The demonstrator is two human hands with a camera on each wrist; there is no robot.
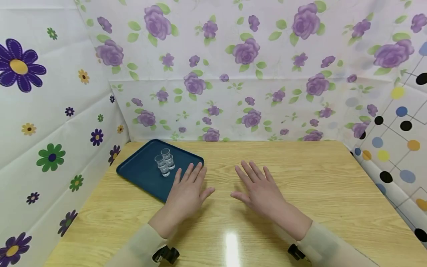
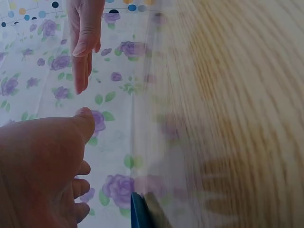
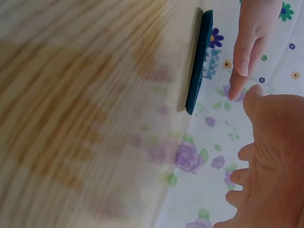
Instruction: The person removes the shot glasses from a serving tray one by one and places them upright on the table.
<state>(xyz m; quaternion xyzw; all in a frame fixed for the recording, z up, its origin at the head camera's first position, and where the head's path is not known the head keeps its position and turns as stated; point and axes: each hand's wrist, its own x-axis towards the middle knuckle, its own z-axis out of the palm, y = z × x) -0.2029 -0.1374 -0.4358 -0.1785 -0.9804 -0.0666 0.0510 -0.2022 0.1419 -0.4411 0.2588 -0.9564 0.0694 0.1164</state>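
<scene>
A dark blue tray (image 1: 140,174) lies at an angle on the left of the wooden table. Several small clear shot glasses (image 1: 164,162) stand close together on it. My left hand (image 1: 187,191) is held palm down with fingers straight, hiding part of the tray's near right edge from the head camera. To the right, my right hand (image 1: 263,193) is likewise spread over the bare wood, with nothing in it. A gap separates both hands. From the right wrist, the tray (image 3: 199,61) and glasses (image 3: 210,64) appear side-on beyond the hands, which look raised off the table.
The light wooden table (image 1: 317,178) reaches a back wall cloth (image 1: 227,107) printed with purple roses. A flowered cloth (image 1: 66,141) hangs along the left side, a dotted one (image 1: 393,148) along the right. Black wrist cameras (image 1: 166,255) are strapped near the sleeves.
</scene>
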